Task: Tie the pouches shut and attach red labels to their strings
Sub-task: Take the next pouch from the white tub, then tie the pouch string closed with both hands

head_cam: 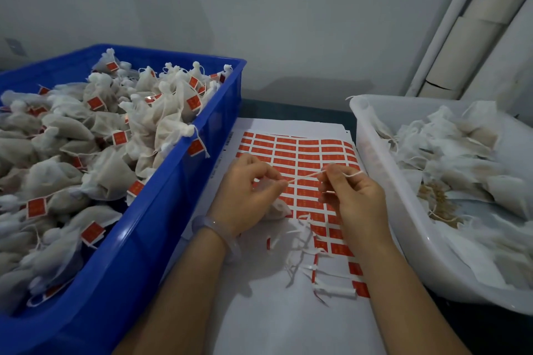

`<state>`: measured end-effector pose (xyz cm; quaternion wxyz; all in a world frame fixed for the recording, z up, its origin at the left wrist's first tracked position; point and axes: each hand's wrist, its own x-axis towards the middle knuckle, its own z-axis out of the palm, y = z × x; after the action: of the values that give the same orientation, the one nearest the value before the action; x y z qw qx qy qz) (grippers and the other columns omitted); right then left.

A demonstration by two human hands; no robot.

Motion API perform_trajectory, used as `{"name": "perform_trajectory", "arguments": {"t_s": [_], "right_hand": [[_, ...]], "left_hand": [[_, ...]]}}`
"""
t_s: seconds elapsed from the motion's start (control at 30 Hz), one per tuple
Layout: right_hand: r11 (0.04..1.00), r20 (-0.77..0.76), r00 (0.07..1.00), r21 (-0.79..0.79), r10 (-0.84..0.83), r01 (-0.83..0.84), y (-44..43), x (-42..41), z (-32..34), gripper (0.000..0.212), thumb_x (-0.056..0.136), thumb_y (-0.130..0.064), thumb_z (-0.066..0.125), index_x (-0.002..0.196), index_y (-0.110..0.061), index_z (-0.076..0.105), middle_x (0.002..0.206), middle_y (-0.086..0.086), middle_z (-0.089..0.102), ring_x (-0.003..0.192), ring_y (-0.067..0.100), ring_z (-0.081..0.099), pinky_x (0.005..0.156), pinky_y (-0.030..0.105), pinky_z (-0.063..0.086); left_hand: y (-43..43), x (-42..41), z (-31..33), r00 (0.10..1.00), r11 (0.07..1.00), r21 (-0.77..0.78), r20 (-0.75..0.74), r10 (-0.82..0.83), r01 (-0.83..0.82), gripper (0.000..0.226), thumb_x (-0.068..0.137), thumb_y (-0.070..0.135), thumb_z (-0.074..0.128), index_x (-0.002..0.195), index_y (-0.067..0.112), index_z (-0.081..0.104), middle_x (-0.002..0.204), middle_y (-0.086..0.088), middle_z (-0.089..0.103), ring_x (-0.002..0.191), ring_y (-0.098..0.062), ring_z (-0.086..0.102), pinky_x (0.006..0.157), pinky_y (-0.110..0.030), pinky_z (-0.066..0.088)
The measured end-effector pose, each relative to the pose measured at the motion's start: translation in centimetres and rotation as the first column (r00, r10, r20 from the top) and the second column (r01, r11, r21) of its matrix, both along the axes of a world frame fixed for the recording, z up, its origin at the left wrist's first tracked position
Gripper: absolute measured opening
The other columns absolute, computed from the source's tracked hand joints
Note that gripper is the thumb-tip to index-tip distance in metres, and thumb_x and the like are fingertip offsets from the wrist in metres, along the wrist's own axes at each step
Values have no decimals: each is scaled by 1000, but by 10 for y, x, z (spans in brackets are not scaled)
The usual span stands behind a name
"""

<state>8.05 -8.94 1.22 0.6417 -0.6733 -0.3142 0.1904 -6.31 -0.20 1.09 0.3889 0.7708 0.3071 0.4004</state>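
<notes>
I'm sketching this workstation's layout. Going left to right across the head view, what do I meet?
blue crate of labelled pouches → left hand → string pinched between both hands → right hand → white tub of unlabelled pouches

Blue rectangular plastic crate (178, 210), 9 o'clock: hard moulded plastic, smooth, glossy, bright highlights along the rim.
White gauze cloth pouches (109, 176), in the crate: thin woven cloth, matt, slightly fuzzy, semi-sheer.
Small red paper labels (36, 207), on the pouches: white-edged paper, faint sheen.
Milky translucent plastic tub (375, 153), 3 o'clock: smooth plastic, dull satin finish.
Crumpled white gauze bags (450, 153), in the tub: the same sheer matt cloth.
Red sticker sheet on white backing paper (305, 153), centre: smooth paper, low sheen.
Thin white twisted string (302, 177), centre: fibre, matt.
Pale lilac translucent bangle (219, 226), 6 o'clock: smooth, glossy; glass or stone, cannot tell.
Grey wall (259, 23), 12 o'clock: matt, even.
</notes>
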Motion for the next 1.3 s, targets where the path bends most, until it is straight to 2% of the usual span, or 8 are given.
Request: {"name": "perform_trajectory", "arguments": {"t_s": [0.13,0.3,0.47,0.67,0.8,0.93,1.13,1.3], "right_hand": [[1000,11,1000,24,1,-1,-3,1,3,35,68,-59,51,81,-29,61,70,-32,65,67,-5,66,45,7,45],[985,67,987,77,146,-151,-7,-13,9,31,71,-55,49,80,-28,61,74,-29,67,75,-5,66,53,6,47],[957,155,954,97,255,-272,-7,-28,8,26,74,-53,47,85,-33,59,77,-37,62,82,-17,59,56,-1,42],[936,177,925,42,337,-349,-5,-25,1,23,79,-52,46,92,-35,55,87,-28,64,89,-8,61,65,8,50],[951,170,943,68,288,-302,-3,-22,-1,19,78,-47,53,86,-30,56,83,-26,64,84,-6,62,63,6,48],[969,173,960,70,222,-237,-1,-19,-3,7,85,-36,58,83,-30,56,79,-22,64,82,-7,61,61,5,48],[972,146,973,129,178,-197,2,-29,-7,8,88,-29,58,81,-29,53,76,-29,62,80,-7,61,60,5,47],[976,189,976,168,106,-138,3,-34,-9,7,83,-38,55,81,-32,53,76,-30,60,84,-11,58,63,0,43]], "left_hand": [[-4,3,1,995,999,-1,86,53,-53,5,88,25,61,84,28,63,66,19,59,71,3,58,56,-5,44],[-8,5,8,975,964,-264,221,26,34,27,84,44,52,78,18,61,57,16,61,59,0,61,52,-7,44],[-9,6,12,965,918,-348,238,-112,192,9,81,11,69,81,16,62,68,6,70,65,-11,69,54,-15,50],[-13,3,9,927,917,-188,206,-315,353,26,81,-9,61,83,18,63,82,4,70,81,-17,69,64,-19,54],[-15,5,5,976,984,62,126,-175,168,24,84,5,64,89,28,60,82,19,64,84,-8,65,69,-19,55],[-19,7,6,989,988,153,138,-53,31,32,81,8,68,90,34,53,85,17,61,83,-8,64,68,-14,54],[-14,5,5,998,958,284,-12,54,-48,14,78,1,70,77,14,66,79,7,61,74,-9,60,69,-9,50],[-13,10,2,978,943,290,-79,194,-164,13,79,19,72,91,16,74,91,8,63,80,-13,61,77,-26,54]]}}
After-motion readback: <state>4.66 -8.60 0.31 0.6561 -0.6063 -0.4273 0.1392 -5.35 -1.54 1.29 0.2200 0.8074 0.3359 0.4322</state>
